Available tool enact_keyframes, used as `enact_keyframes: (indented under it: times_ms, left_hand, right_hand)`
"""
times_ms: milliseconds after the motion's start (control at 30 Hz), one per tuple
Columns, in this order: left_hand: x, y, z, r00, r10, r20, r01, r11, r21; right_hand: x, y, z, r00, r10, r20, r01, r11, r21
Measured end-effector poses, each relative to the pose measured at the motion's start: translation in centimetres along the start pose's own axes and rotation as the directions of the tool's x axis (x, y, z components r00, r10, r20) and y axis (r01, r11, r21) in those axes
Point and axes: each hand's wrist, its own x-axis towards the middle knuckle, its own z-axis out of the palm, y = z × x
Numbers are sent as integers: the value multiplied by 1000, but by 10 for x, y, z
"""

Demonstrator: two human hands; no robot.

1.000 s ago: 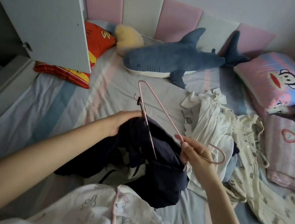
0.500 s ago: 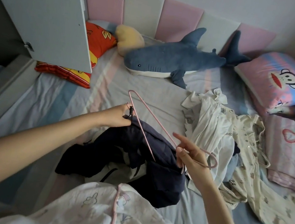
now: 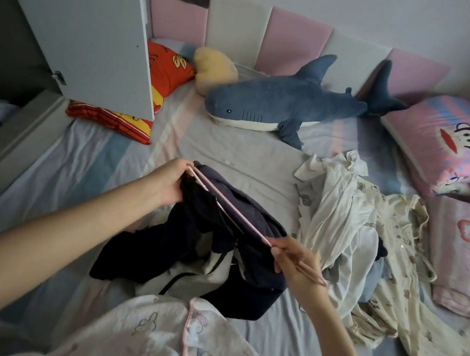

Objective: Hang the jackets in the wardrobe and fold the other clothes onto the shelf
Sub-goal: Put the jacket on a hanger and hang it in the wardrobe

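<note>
Over bare bed [image 3: 246, 161], both grips closed on pink hanger [image 3: 232, 207], inside dark jacket [image 3: 248, 260].

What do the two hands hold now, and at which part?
Both hold the pink hanger: the left hand at its far corner, together with the dark jacket, the right hand near the hook end.

Single head view, angled down over bed [image 3: 231, 152], close.
</note>
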Motion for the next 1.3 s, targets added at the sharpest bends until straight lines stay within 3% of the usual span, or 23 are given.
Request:
enact_keyframes:
  times_ms: [67, 167, 267, 333, 467, 600, 700, 800, 933, 1167, 1233, 1300]
  left_hand:
    - [-3, 1, 1, 997, 27, 74, -27, 1000, 9]
    - [-2, -3, -1, 988, 132, 82, -145, 974, 176]
    - [-3, 2, -7, 961, 260, 97, -277, 866, 417]
    - [-6, 10, -9, 938, 299, 174, -346, 808, 477]
    - [-12, 27, -12, 950, 212, 231, -295, 853, 431]
    - [-14, 33, -22, 967, 109, 229, -190, 910, 370]
    - [-18, 30, -28, 964, 129, 231, -213, 895, 391]
    - [-19, 29, -31, 967, 141, 213, -203, 929, 308]
    - [-18, 34, -36, 968, 171, 185, -223, 924, 311]
    - [-21, 43, -27, 927, 374, 37, -346, 810, 473]
    - [-21, 45, -24, 866, 498, 43, -433, 704, 563]
    - [-25, 47, -20, 786, 601, 145, -536, 546, 644]
  right_hand:
    - [-5, 5, 0, 1000, 15, -27, -16, 999, -34]
    - [-8, 8, -4, 999, 40, -19, -41, 998, -53]
    - [-10, -2, 2, 993, -115, 13, 116, 987, -107]
    - [-12, -7, 7, 981, -189, 48, 193, 978, -83]
    - [-9, -18, 4, 985, -157, 68, 155, 987, 33]
    - [-4, -19, -6, 992, -126, -11, 127, 986, 109]
    - [-4, -26, -10, 994, -110, -16, 111, 973, 202]
    - [-3, -31, -13, 997, -71, 10, 66, 965, 254]
    - [1, -36, -7, 997, -10, 79, -2, 988, 152]
    - [3, -39, 7, 983, 17, 184, -31, 997, 73]
    - [9, -38, 9, 988, 12, 156, -11, 1000, -6]
    - [16, -38, 10, 989, 54, 139, -50, 998, -32]
